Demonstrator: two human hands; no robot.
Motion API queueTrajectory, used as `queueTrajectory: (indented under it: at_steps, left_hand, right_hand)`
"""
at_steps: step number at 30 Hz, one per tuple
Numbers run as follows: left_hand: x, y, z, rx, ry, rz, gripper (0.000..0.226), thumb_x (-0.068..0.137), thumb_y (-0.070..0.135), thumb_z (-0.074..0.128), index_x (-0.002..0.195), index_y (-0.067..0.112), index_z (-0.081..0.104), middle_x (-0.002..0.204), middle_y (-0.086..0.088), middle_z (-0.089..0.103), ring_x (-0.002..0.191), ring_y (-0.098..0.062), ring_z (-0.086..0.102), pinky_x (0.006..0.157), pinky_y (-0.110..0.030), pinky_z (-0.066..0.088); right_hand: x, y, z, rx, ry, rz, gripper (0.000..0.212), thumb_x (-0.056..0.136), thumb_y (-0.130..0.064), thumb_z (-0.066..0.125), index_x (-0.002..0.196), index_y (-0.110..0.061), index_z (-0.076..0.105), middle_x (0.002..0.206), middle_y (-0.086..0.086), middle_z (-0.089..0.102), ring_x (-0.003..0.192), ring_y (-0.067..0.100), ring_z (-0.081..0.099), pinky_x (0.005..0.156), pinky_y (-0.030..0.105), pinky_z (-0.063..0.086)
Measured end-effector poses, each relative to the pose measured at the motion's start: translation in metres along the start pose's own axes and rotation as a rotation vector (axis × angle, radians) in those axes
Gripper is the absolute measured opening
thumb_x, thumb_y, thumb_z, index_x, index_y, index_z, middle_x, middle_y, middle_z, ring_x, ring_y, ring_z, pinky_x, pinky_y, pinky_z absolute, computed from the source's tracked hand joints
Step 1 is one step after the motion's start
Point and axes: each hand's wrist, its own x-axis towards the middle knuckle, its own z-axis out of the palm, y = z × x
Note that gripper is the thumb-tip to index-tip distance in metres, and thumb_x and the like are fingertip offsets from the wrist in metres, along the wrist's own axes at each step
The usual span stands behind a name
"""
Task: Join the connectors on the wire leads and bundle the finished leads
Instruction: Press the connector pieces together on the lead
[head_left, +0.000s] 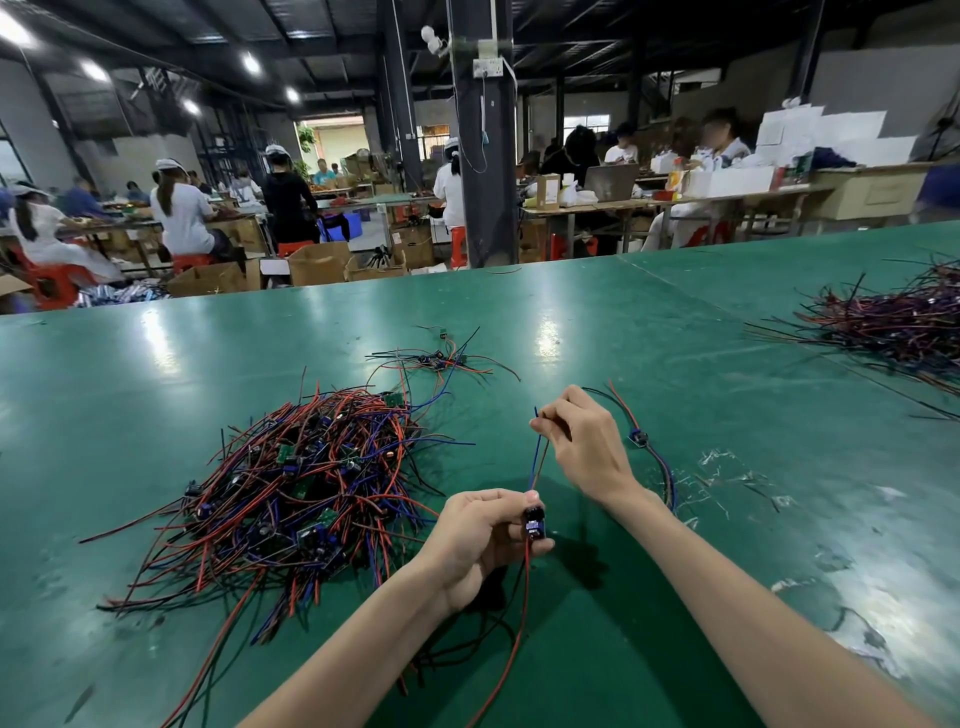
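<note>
My left hand (478, 540) grips a small dark module (534, 521) with wire leads; a red and a black lead hang down from it toward me. Its blue and brown leads (536, 462) rise to my right hand (582, 447), which pinches their upper ends. Behind my right hand lies another lead (638, 437) with a small module, red, black and blue wires, flat on the green table (675, 322). A large tangled pile of red, black and blue leads with small boards (306, 473) lies left of my hands.
A small cluster of leads (441, 358) lies farther back at centre. A second big heap of wires (898, 322) sits at the far right. Worn patches mark the table surface at right (852, 634). Beyond the table edge, people work at benches among cardboard boxes.
</note>
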Motion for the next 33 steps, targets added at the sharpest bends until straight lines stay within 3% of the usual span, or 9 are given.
queueTrajectory:
  at_steps: [3,7,10,14,17,20,23,26,33]
  left_hand:
    - [0.000,0.000,0.000,0.003,-0.007,-0.001,0.012,0.089,0.003,0.059,0.080,-0.005,0.059,0.046,-0.002,0.050,0.039,-0.007,0.047,0.054,-0.026,0.056]
    - [0.000,-0.001,-0.001,0.008,-0.011,-0.002,0.012,0.088,0.003,0.060,0.080,-0.005,0.060,0.046,-0.002,0.049,0.039,-0.008,0.046,0.054,-0.026,0.056]
    - [0.000,-0.001,-0.001,0.012,-0.012,-0.004,0.013,0.087,0.003,0.061,0.077,-0.005,0.061,0.047,-0.003,0.046,0.039,-0.008,0.044,0.055,-0.027,0.056]
    - [0.000,-0.003,-0.003,0.017,-0.015,0.012,0.014,0.086,0.003,0.062,0.074,-0.004,0.061,0.047,-0.004,0.045,0.039,-0.009,0.045,0.055,-0.029,0.057]
    - [0.000,-0.004,-0.004,-0.016,-0.003,0.051,0.016,0.085,0.003,0.063,0.072,-0.004,0.061,0.048,-0.004,0.051,0.043,-0.010,0.049,0.055,-0.029,0.057]
    - [0.000,-0.004,-0.004,-0.070,0.014,0.089,0.017,0.085,0.002,0.063,0.068,-0.003,0.062,0.049,-0.004,0.051,0.043,-0.009,0.049,0.053,-0.028,0.056]
    - [0.000,-0.004,-0.004,-0.094,0.023,0.098,0.016,0.084,0.002,0.063,0.069,-0.003,0.063,0.051,-0.006,0.047,0.042,-0.009,0.049,0.053,-0.029,0.056]
    - [0.000,-0.004,-0.004,-0.088,0.022,0.100,0.013,0.085,0.002,0.062,0.074,-0.004,0.061,0.052,-0.006,0.047,0.042,-0.009,0.049,0.054,-0.029,0.056]
    - [0.000,-0.003,-0.004,-0.090,0.014,0.073,0.014,0.087,0.002,0.060,0.073,-0.002,0.057,0.052,-0.003,0.053,0.043,-0.009,0.051,0.052,-0.028,0.055]
  right_hand:
    - [-0.001,0.002,0.000,-0.039,0.001,-0.015,0.013,0.084,-0.007,0.070,0.077,0.002,0.065,0.077,-0.001,0.048,0.064,0.019,0.046,0.061,0.035,0.040]
    - [0.001,0.005,0.003,0.033,-0.020,0.059,0.007,0.085,-0.003,0.068,0.080,0.002,0.066,0.078,-0.002,0.050,0.065,0.016,0.045,0.063,0.022,0.035]
    - [0.004,0.006,0.005,0.238,-0.015,0.283,0.007,0.085,-0.003,0.068,0.078,-0.004,0.067,0.075,-0.002,0.054,0.066,0.008,0.049,0.063,0.012,0.041]
    - [0.005,0.005,0.003,0.685,-0.054,0.661,0.015,0.084,-0.001,0.069,0.071,-0.010,0.065,0.066,0.002,0.056,0.060,0.014,0.051,0.050,0.018,0.049]
    - [0.005,0.001,-0.003,0.974,-0.086,0.855,0.008,0.085,-0.008,0.068,0.078,-0.007,0.064,0.072,0.003,0.053,0.059,0.013,0.045,0.050,0.020,0.051]
    - [0.005,-0.003,-0.008,1.086,-0.208,0.988,0.017,0.088,-0.018,0.065,0.087,-0.002,0.062,0.080,0.006,0.047,0.061,0.013,0.042,0.050,0.022,0.052]
    - [0.001,-0.011,-0.014,1.062,-0.466,0.992,0.034,0.083,-0.026,0.067,0.096,0.004,0.067,0.071,0.004,0.048,0.056,0.011,0.042,0.050,0.019,0.050]
    - [-0.002,-0.017,-0.017,1.010,-0.678,0.924,0.034,0.072,-0.031,0.071,0.087,-0.001,0.074,0.062,-0.001,0.046,0.052,0.007,0.041,0.053,0.015,0.047]
    - [-0.004,-0.026,-0.020,0.946,-0.777,0.830,0.017,0.061,-0.027,0.078,0.071,-0.015,0.077,0.063,-0.004,0.061,0.057,0.004,0.056,0.060,0.017,0.051]
